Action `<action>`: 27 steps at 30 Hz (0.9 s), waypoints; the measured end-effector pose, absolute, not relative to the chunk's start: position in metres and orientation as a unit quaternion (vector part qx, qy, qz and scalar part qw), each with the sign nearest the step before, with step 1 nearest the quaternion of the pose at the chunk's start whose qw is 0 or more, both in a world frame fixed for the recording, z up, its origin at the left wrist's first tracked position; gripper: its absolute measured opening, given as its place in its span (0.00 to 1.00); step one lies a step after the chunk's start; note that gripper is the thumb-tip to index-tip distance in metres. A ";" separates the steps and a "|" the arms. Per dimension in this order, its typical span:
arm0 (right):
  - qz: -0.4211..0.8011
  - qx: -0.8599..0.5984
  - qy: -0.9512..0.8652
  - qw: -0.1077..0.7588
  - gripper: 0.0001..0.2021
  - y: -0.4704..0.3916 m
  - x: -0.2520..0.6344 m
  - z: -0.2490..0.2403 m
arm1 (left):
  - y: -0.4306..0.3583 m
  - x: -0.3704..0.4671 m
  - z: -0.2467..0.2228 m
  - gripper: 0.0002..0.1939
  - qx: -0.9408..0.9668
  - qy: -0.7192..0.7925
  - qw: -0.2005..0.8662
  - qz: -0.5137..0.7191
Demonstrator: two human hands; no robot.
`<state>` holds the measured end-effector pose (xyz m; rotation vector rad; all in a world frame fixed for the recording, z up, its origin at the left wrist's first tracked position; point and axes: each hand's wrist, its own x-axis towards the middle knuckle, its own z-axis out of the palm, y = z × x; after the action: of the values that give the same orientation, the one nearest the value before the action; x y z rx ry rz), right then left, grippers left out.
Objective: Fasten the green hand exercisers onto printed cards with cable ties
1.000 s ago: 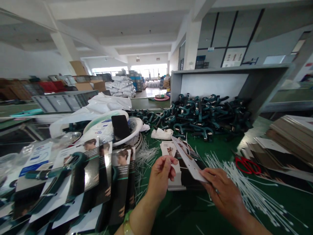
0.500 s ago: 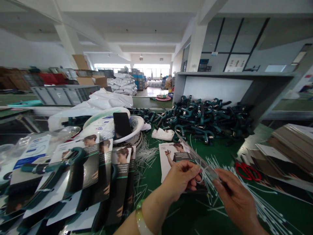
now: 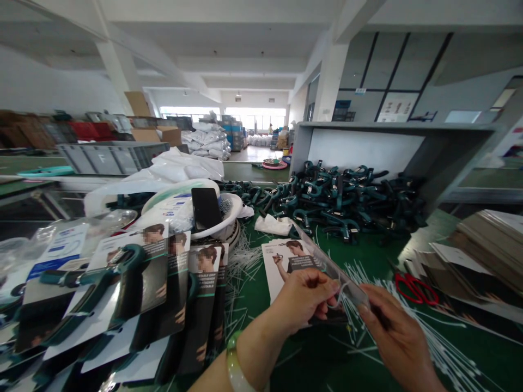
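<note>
Near the middle of the table, my left hand (image 3: 306,299), with a green bangle (image 3: 235,359) on its wrist, pinches a thin white cable tie (image 3: 342,291) bent into a curve. To its right, my right hand (image 3: 394,321) grips the lower end of a printed card (image 3: 329,264), held tilted and nearly edge-on. The tie touches the card close to my right fingers. Beneath and behind my left hand lie more printed cards (image 3: 272,272). Loose white cable ties (image 3: 447,348) spread out to the right of and below my right hand.
Carded green hand grips (image 3: 126,283) pile up at left. A phone (image 3: 205,208) rests on a white basket (image 3: 232,215). Loose grips (image 3: 327,196) heap before a grey bin (image 3: 457,158). Red scissors (image 3: 417,288) and stacked cards (image 3: 490,239) are at right.
The card in my right hand has turned slightly, showing more of its face near the fingers. The white tie sits a little higher and more to the right. Both hands keep their holds.
</note>
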<state>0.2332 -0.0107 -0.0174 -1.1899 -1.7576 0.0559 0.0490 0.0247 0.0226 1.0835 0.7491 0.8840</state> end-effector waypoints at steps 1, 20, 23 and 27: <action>0.027 -0.492 -0.722 0.486 0.10 -0.011 0.233 -0.017 | 0.025 0.048 0.024 0.22 0.493 0.338 0.696 0.399; 0.006 -0.502 -0.722 0.476 0.11 -0.012 0.231 -0.015 | 0.022 0.036 0.030 0.22 0.498 0.358 0.684 0.396; 0.023 -0.507 -0.715 0.481 0.11 -0.014 0.229 -0.013 | 0.023 0.035 0.032 0.22 0.497 0.350 0.686 0.400; 0.057 -0.501 -0.709 0.493 0.10 -0.014 0.229 -0.011 | 0.024 0.036 0.032 0.20 0.504 0.332 0.684 0.410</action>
<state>0.2290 -0.0136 -0.0106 -1.2156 -1.7189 0.1394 0.0357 0.0241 0.0320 1.1301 0.7434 0.9194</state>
